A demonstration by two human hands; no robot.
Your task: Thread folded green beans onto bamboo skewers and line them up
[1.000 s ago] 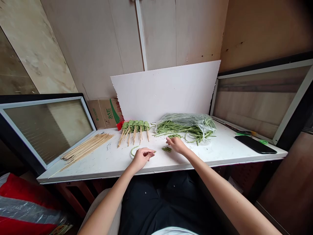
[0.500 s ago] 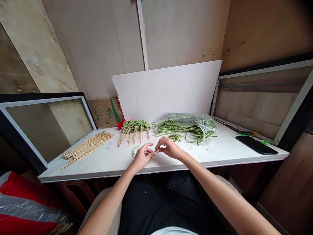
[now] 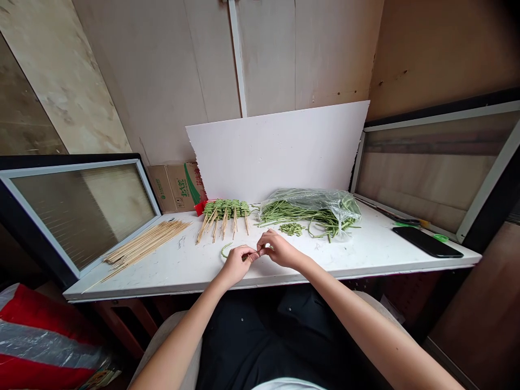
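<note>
My left hand (image 3: 239,262) is closed on a long green bean (image 3: 226,249), whose curved end sticks out to the left over the table. Its fingertips meet those of my right hand (image 3: 276,248), which is pinched at the bean's other end, mostly hidden by the fingers. Short bean pieces (image 3: 291,229) lie in a small pile beyond my right hand. Behind them, long beans (image 3: 280,212) spill from a clear plastic bag (image 3: 320,198). Skewered green beans (image 3: 226,207) are lined up at the back, their sticks pointing toward me.
Bare bamboo skewers (image 3: 146,244) lie on the left of the white table (image 3: 170,281). A black phone (image 3: 426,241) is at the right, near a green ring (image 3: 440,237). A cardboard box (image 3: 174,187) and white board (image 3: 276,154) stand behind.
The fingers of my left hand have curled in more, and both hands' fingertips have come together. The bean's curved end has shifted slightly.
</note>
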